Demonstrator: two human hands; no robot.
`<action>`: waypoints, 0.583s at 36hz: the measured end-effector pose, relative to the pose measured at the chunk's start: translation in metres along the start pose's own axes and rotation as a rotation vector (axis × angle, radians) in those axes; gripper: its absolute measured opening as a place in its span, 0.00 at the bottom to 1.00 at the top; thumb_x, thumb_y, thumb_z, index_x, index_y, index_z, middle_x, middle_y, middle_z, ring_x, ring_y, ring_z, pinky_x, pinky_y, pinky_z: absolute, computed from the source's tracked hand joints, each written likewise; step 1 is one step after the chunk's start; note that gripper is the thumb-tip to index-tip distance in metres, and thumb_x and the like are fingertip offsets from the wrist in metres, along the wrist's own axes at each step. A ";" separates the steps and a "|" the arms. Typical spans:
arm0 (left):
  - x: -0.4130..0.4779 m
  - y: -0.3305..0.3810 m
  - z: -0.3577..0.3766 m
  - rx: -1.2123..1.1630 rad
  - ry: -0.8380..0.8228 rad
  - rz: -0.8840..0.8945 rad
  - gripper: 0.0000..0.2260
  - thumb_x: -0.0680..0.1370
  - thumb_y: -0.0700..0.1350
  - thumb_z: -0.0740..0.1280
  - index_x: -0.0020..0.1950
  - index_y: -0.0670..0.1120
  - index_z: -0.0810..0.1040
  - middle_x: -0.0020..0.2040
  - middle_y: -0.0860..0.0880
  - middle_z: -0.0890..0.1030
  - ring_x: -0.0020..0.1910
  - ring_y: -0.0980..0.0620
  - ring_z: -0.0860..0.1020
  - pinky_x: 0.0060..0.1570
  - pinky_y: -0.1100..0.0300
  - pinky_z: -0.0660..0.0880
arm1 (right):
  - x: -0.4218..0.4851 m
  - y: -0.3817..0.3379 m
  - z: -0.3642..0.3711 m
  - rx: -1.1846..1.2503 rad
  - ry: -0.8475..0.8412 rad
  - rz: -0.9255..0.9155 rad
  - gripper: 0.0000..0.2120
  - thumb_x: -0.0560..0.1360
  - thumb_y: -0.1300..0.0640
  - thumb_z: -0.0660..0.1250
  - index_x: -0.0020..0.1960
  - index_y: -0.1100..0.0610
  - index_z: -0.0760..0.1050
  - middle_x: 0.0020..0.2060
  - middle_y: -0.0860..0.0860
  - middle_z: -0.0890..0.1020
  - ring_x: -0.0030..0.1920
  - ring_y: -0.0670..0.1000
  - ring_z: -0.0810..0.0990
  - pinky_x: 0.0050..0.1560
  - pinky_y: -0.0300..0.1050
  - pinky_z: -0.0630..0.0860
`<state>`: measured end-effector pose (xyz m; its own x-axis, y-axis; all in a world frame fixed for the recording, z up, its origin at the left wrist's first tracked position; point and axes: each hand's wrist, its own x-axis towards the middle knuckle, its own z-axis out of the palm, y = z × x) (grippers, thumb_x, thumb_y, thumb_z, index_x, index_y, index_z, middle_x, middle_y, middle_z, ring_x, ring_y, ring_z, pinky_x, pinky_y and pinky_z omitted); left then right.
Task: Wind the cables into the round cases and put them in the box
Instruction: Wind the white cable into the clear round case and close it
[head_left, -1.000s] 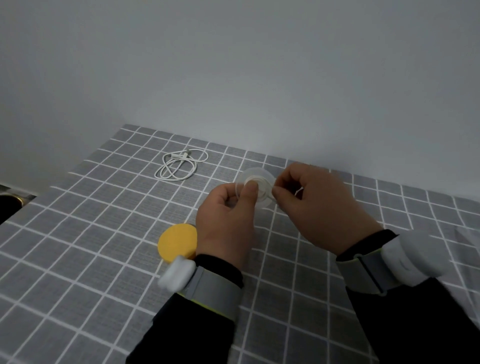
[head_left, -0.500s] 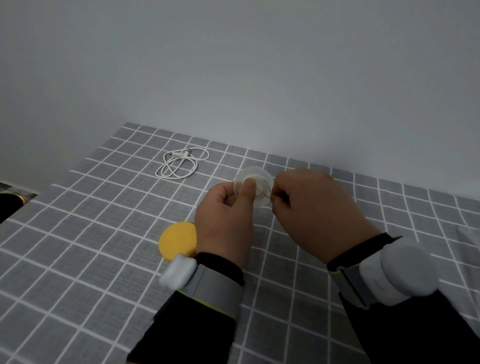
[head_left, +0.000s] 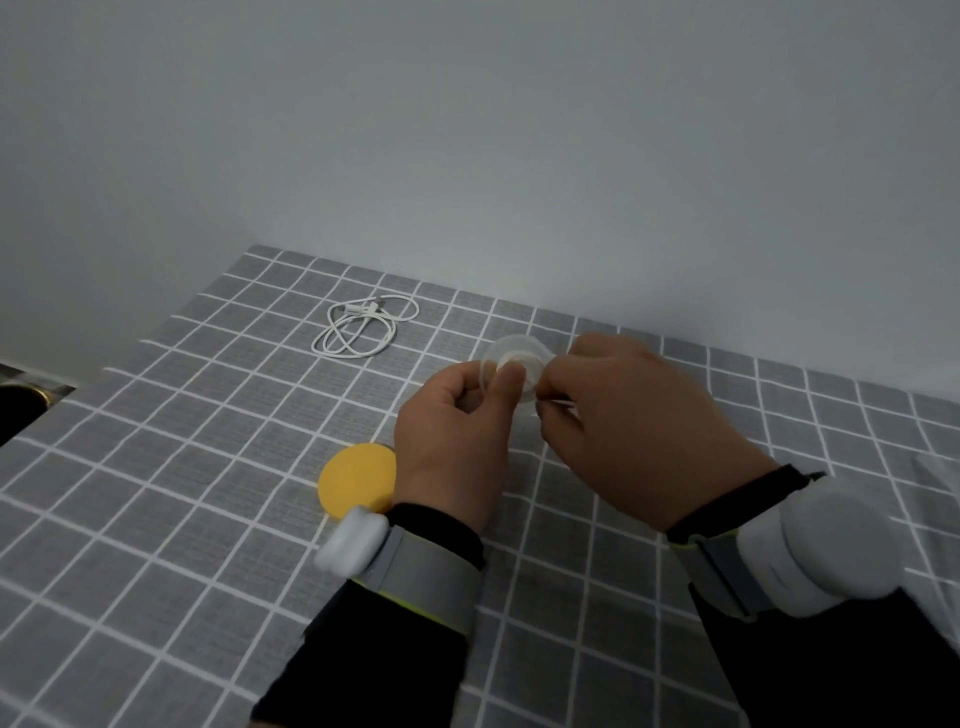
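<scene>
- A clear round case (head_left: 515, 352) is held up above the grey checked tablecloth (head_left: 182, 467).
- The left hand (head_left: 452, 441) grips the case from its near left side, thumb on the white hub.
- The right hand (head_left: 623, 431) meets the case's right edge, fingertips pinching a thin white cable (head_left: 563, 401).
- A loosely coiled white cable (head_left: 363, 327) lies on the cloth, well left of the case.
- A yellow round case (head_left: 356, 486) lies flat, nearer the camera and left of the clear case, touching the left wrist in the picture.
- Both wrists, nearer than the case, wear grey bands over dark sleeves.
</scene>
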<state>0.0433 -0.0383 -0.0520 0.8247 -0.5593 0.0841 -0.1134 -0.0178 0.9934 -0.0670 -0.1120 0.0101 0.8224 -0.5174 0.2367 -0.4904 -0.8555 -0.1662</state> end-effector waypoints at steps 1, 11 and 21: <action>0.000 0.000 0.000 0.009 -0.016 0.009 0.07 0.75 0.51 0.73 0.38 0.55 0.79 0.38 0.48 0.84 0.36 0.55 0.79 0.39 0.62 0.76 | 0.000 0.002 0.001 0.023 0.023 -0.010 0.09 0.78 0.50 0.62 0.47 0.51 0.80 0.43 0.48 0.77 0.45 0.50 0.76 0.43 0.45 0.73; 0.000 -0.003 -0.001 0.051 -0.119 0.047 0.05 0.77 0.49 0.71 0.43 0.51 0.83 0.38 0.56 0.84 0.38 0.63 0.80 0.39 0.70 0.73 | 0.003 0.011 -0.002 0.215 0.112 0.072 0.09 0.72 0.46 0.75 0.42 0.48 0.78 0.34 0.43 0.81 0.35 0.42 0.77 0.38 0.32 0.67; 0.000 -0.003 -0.002 -0.020 -0.141 0.023 0.09 0.79 0.48 0.68 0.47 0.44 0.85 0.38 0.53 0.85 0.37 0.63 0.80 0.37 0.72 0.72 | 0.003 0.018 0.005 0.363 0.114 0.150 0.18 0.68 0.39 0.74 0.50 0.46 0.73 0.42 0.43 0.76 0.38 0.42 0.78 0.43 0.39 0.75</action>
<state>0.0448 -0.0369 -0.0547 0.7356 -0.6706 0.0964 -0.1192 0.0119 0.9928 -0.0722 -0.1288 0.0027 0.7019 -0.6526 0.2854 -0.4521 -0.7179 -0.5294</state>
